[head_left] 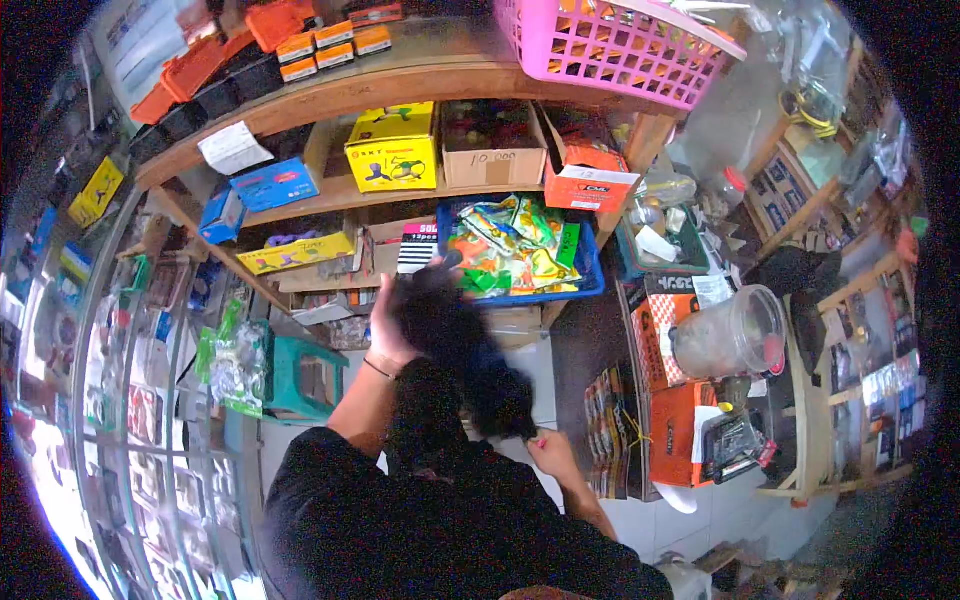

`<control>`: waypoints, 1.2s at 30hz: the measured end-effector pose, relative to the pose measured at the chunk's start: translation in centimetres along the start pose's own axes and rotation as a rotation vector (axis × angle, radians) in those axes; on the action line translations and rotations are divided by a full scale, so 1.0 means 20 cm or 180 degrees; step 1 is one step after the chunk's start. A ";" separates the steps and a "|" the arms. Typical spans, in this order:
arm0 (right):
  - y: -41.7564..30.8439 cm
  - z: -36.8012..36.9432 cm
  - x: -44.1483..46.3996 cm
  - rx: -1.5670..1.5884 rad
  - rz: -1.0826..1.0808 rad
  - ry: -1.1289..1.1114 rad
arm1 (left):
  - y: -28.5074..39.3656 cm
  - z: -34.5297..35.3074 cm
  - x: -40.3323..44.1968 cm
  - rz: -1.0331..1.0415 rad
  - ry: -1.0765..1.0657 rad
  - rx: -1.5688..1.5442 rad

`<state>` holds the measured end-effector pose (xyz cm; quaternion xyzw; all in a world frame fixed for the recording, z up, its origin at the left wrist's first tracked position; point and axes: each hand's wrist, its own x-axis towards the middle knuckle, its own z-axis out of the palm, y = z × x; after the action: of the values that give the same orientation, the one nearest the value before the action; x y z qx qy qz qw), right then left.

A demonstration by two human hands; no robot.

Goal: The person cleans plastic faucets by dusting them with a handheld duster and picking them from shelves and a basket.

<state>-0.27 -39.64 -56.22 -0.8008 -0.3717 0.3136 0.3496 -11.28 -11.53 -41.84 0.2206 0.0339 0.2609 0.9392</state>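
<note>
My right hand [555, 455] is closed on the lower end of a blurred dark fuzzy item [468, 350], held before the shelf, below the blue tray [596, 278] in view. Left hand [391, 328] at its upper end; can't tell if gripping.

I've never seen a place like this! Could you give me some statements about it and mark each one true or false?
1. The right hand grips one end of a dark, blurred item. True.
2. The pink basket stands on the floor. False: it sits on the top shelf.
3. The blue tray holds colourful packets. True.
4. The left hand has a bare wrist. False: a dark band is around it.
</note>
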 end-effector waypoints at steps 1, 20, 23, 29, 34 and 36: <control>-0.02 0.00 0.00 -0.0029 -0.0214 0.0144 | 0.03 -0.08 0.04 -0.0139 -0.0432 0.0020; -0.06 -0.06 -0.05 -0.0348 -0.0071 0.0575 | 0.03 0.02 0.03 -0.0179 -0.0652 -0.0181; 0.12 0.03 -0.03 0.0099 -0.0026 0.0596 | 0.03 0.03 0.01 -0.0176 -0.0290 -0.0341; -0.04 -0.05 -0.07 -0.0208 -0.0130 0.0365 | 0.04 -0.02 -0.03 -0.0055 -0.0578 -0.0487; -0.05 0.00 -0.11 -0.0029 -0.0544 0.0504 | 0.02 -0.01 -0.04 0.0023 -0.1209 -0.0071; -0.06 0.01 -0.11 0.0126 -0.0520 0.0401 | 0.01 -0.02 -0.06 -0.0016 -0.1079 -0.0077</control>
<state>-2.09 -40.89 -54.91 -0.7788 -0.4068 0.2404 0.4125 -12.60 -11.76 -42.20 0.2500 -0.1276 0.2179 0.9347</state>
